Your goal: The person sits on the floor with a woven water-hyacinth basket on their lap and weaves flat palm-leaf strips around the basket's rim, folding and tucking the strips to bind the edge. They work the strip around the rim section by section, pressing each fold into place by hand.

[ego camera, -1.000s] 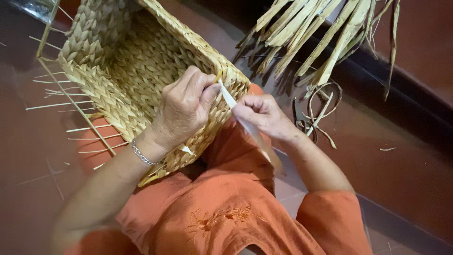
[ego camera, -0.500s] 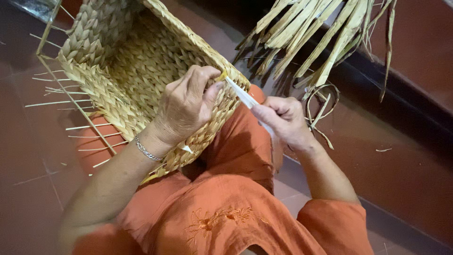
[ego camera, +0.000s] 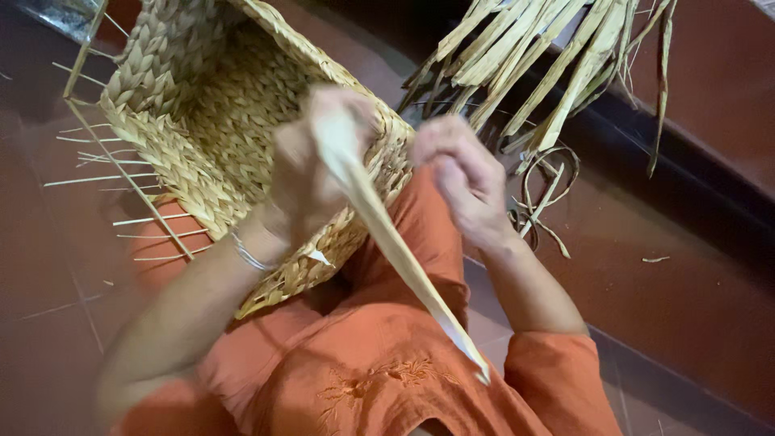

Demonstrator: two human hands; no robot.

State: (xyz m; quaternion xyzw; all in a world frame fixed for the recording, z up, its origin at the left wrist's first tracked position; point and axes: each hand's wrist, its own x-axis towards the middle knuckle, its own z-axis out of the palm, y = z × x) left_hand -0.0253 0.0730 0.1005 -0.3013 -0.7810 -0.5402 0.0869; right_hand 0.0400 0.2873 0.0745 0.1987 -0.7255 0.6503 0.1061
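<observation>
A person in orange clothing sits on a dark red tiled floor (ego camera: 710, 323) with a half-woven straw basket (ego camera: 210, 121) lying tilted across the lap, thin bare stakes jutting from its left edge. The left hand (ego camera: 311, 161), blurred, is closed around the top of a long pale fibre strip (ego camera: 395, 250) that slants down over the lap, just at the basket's rim. The right hand (ego camera: 464, 173) hovers just beside the rim; blur hides whether it grips anything, while a bundle of dried leaves (ego camera: 549, 56) lies on the floor behind.
</observation>
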